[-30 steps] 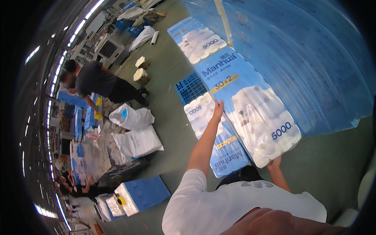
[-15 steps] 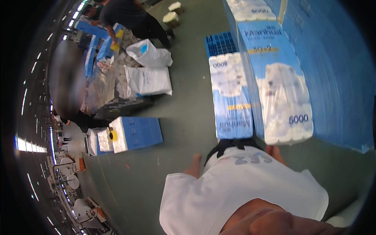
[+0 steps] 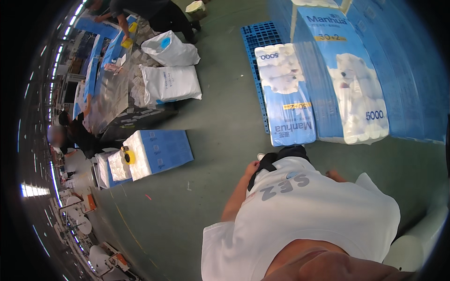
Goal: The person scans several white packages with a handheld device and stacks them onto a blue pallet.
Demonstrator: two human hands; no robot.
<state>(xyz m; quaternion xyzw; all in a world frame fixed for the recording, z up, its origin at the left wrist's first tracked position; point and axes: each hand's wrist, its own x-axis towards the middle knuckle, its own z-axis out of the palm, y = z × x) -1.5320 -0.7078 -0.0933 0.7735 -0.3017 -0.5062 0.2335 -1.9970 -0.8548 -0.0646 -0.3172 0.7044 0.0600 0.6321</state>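
Observation:
My left hand hangs low beside my dark trousers, and no held item shows in it. On the other side, my right hand is partly hidden by my white shirt. The fingers of both are too small and covered to read clearly. Ahead of my feet is a blue-and-white plastic-wrapped pack of paper rolls. To its right a taller stack of similar wrapped packs rises. Neither hand touches the packs.
A blue plastic pallet lies under the packs. To the left stand a blue-and-white bundle with yellow tape, a metal worktable and white sacks. People work around that table. Machines line the far left.
My view has shifted, and the packs now sit higher and farther right in it. My left forearm shows more fully, and both hands stay away from the packs.

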